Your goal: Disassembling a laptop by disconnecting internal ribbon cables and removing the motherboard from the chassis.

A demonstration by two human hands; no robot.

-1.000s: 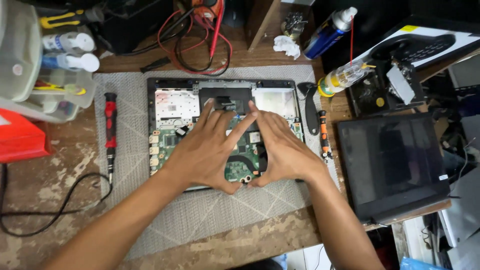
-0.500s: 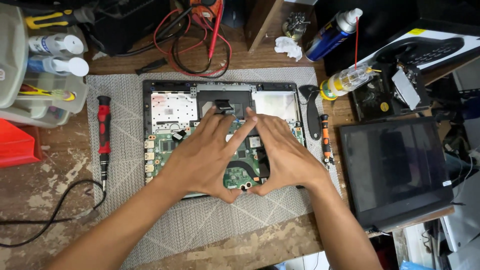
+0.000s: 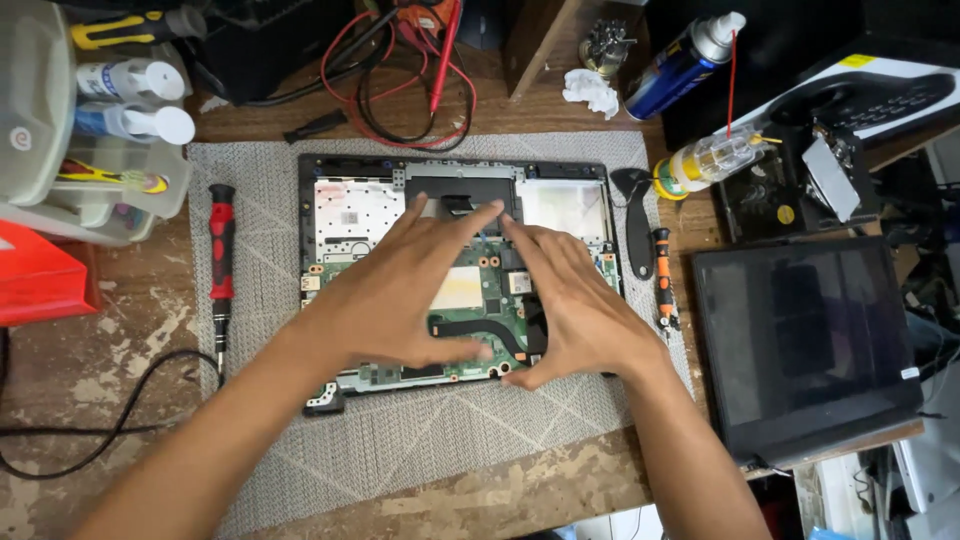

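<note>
An opened laptop base (image 3: 350, 215) lies on a grey mat (image 3: 400, 450), its green circuit board (image 3: 480, 310) and black heat pipe exposed. My left hand (image 3: 395, 290) lies flat over the board's left half, fingers spread, thumb near the heat pipe. My right hand (image 3: 575, 305) rests over the right half, fingers stretched toward the dark panel at the top of the base, thumb on the board's lower edge. The fingertips of both hands nearly meet. Neither hand holds a tool.
A red-handled screwdriver (image 3: 221, 260) lies left of the base, a small orange one (image 3: 664, 280) and a black tool to its right. A detached dark screen (image 3: 800, 350) sits at right. Spray can (image 3: 680, 65), clear bottle (image 3: 715, 160), red and black leads (image 3: 400, 70) and plastic bins (image 3: 60, 130) line the back.
Both hands have stayed on the board and spread slightly apart, showing more of the middle of the circuit board. The camera view has shifted a little.
</note>
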